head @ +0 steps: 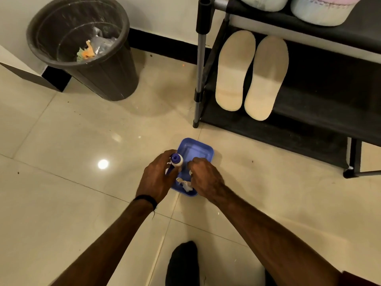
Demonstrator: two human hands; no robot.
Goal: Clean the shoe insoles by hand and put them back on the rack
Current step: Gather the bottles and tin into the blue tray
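- The two beige insoles, the left one (234,71) and the right one (266,78), are lying side by side on a lower shelf of the black shoe rack (321,100), their near ends jutting over its front edge.
- The left hand (157,176) is gripping a small white bottle (177,161) with a blue cap, holding it over the near left corner of a blue tray (203,150) that is sitting on the tiled floor (72,151).
- The right hand (206,178) is curling its fingers down into the tray, pinching a crumpled white cloth (185,185) that is resting inside.
- A black bin (99,71) holding scraps is standing by the wall, well apart from the tray.
- Pale shoes (321,11) are sitting on the rack's upper shelf.
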